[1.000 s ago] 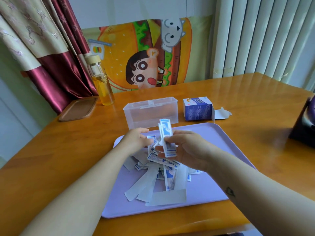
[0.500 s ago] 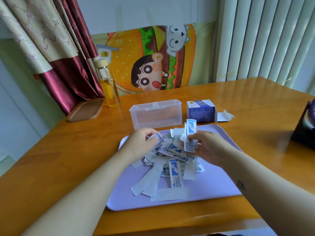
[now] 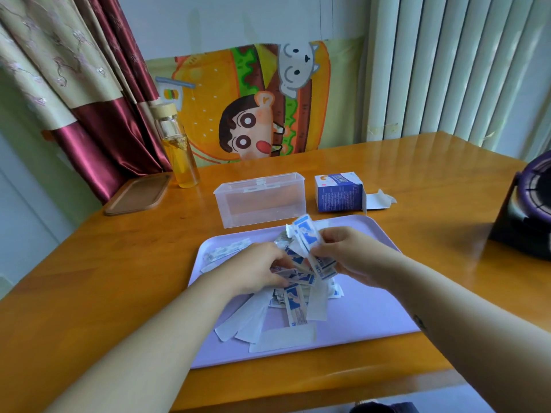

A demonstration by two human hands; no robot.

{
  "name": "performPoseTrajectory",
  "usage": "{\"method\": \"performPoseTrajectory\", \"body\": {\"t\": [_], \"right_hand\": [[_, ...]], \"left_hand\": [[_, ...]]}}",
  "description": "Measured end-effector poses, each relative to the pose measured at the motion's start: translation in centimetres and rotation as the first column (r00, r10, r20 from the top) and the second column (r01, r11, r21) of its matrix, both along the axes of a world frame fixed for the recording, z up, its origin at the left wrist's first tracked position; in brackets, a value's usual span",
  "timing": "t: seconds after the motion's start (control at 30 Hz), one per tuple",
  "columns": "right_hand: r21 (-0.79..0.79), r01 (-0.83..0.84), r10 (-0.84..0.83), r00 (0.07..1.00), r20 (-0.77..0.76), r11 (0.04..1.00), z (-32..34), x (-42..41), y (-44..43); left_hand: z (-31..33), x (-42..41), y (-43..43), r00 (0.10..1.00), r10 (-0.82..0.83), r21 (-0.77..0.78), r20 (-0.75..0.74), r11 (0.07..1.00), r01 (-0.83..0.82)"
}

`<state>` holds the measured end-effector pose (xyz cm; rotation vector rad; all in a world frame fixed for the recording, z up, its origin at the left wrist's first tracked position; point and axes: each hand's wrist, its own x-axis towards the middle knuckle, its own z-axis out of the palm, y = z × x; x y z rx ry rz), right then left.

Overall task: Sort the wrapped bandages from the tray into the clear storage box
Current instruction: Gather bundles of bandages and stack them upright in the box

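Logging the station as I see it through the head camera.

- Right hand [image 3: 348,254]: thumb and fingers pinch a sheaf [image 3: 307,236] of blue-and-white wrappers. The sheaf stands nearly upright over the tray's far half.
- Left hand [image 3: 256,268]: fingers are curled into the wrapped bandages [image 3: 295,293] heaped mid-tray, gripping some of them.
- Tray [image 3: 366,317]: lilac, lying flat on the table [image 3: 119,263].
- Clear storage box [image 3: 262,201]: stands on the table just beyond the tray's far edge, ahead of both hands. Its long axis runs left to right across my view, and its lid looks to be on.
- The sheaf sits close to the box's right end, so I judge the right hand to be the nearer one.
- Blue carton [image 3: 338,193]: just right of the box, end flap open. Its print is too small to read, and the wrapper print is likewise illegible.
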<state>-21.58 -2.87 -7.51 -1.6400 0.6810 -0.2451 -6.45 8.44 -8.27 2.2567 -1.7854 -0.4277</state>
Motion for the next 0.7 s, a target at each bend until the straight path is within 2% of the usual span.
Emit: {"method": "performPoseTrajectory", "body": {"t": [0.1,0.37,0.5,0.57,0.63,0.7], "right_hand": [[-0.164,0.036,-0.045,0.998,-0.051,0.986,-0.4,0.4,0.0],[-0.181,0.103,-0.108,0.994,-0.019,0.978,-0.6,-0.5,-1.2],[-0.238,0.083,-0.1,0.993,-0.062,0.968,-0.3,-0.4,-1.4],[-0.37,0.009,-0.063,0.989,-0.135,0.929,0.2,-0.1,-1.2],[-0.538,-0.111,-0.027,0.97,-0.242,0.835,0.6,0.3,-0.9],[-0.632,-0.185,-0.035,0.947,-0.318,0.752,0.7,0.8,-0.6]], "left_hand": [[0.1,-0.1,0.0,1.0,0.004,-0.003,0.002,1.0,-0.004],[0.3,0.1,-0.8,1.0,0.031,0.129,-0.002,0.991,-0.03],[0.8,0.1,-1.0,0.999,0.033,0.176,-0.002,0.984,-0.032],[1.0,0.1,-1.0,0.999,0.029,0.181,0.018,0.983,-0.032],[1.1,0.0,-0.9,0.999,0.029,0.188,0.028,0.982,-0.034],[1.0,-0.1,-0.9,0.999,0.033,0.196,0.029,0.98,-0.038]]}}
